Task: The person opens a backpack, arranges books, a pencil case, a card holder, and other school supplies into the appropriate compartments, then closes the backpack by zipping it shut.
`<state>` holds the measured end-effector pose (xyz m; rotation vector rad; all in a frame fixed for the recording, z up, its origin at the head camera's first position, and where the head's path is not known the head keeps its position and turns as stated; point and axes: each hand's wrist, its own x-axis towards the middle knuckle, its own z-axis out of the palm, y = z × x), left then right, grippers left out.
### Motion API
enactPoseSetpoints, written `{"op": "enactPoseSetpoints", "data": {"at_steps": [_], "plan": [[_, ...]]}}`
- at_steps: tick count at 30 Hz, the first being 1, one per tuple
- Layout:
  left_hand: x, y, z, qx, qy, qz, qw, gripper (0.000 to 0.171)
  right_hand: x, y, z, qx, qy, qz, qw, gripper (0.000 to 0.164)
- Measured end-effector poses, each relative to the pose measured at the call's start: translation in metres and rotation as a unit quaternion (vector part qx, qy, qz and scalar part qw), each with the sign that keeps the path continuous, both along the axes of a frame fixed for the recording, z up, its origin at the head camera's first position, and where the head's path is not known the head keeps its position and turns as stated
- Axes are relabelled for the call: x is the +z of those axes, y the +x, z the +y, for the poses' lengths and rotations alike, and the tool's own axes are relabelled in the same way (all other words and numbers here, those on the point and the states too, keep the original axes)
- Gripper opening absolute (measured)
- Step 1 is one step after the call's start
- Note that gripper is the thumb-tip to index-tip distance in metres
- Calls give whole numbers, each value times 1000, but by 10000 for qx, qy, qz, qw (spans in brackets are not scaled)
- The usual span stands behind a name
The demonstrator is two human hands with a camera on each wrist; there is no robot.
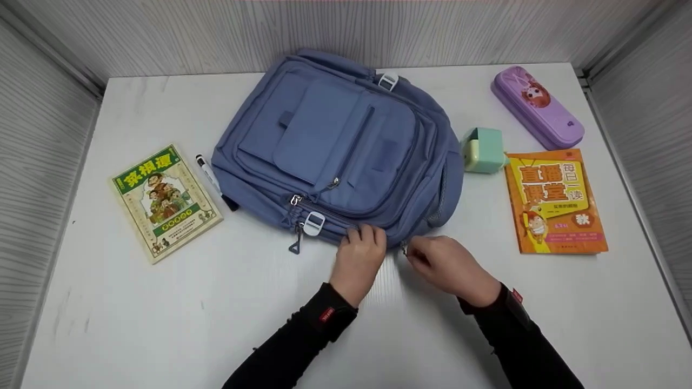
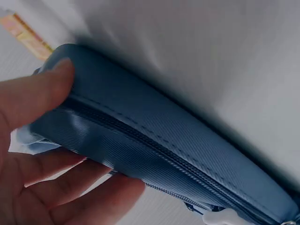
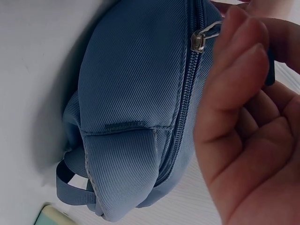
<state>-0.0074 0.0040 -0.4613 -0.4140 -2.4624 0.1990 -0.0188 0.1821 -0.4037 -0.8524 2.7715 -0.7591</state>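
A blue backpack [image 1: 330, 124] lies on its back on the white table, its front pockets facing up. With its thumb on one side and fingers on the other, my left hand [image 1: 359, 259] grips the backpack's near edge beside the zipper [image 2: 159, 150]. Just to the right, my right hand [image 1: 451, 267] pinches the pull of that zipper; the metal slider [image 3: 198, 41] shows at the fingertips in the right wrist view, while most of the pull is hidden by the fingers. Along the track below the slider, the zipper teeth [image 3: 186, 89] are meshed.
Left of the backpack lie a green-and-cream book [image 1: 167, 202] and a black-and-white marker [image 1: 208, 172], partly under the bag. To the right are a mint-green, cream-sided block-shaped item [image 1: 488, 148], a purple pencil case [image 1: 538, 108] and an orange book [image 1: 557, 202]. Walls border the table.
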Motion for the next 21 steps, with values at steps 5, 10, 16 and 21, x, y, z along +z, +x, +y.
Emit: {"op": "enactPoseSetpoints", "data": {"at_steps": [5,10,16,21], "plan": [[-3,-5,-1,-314,-234,-56,9992,7,1,-2,6,-121,-45,15,9999,17],[-1,-7,-8,-766,-232,-284,9964,4,5,-6,16,-545,-37,133,9984,10],[-2,-8,-18,-1217,-134,-491,9913,5,9,-13,24,-998,-42,270,9946,8],[0,-7,-28,-1576,-15,-629,9855,4,10,-19,29,-1316,-40,251,9910,7]]}}
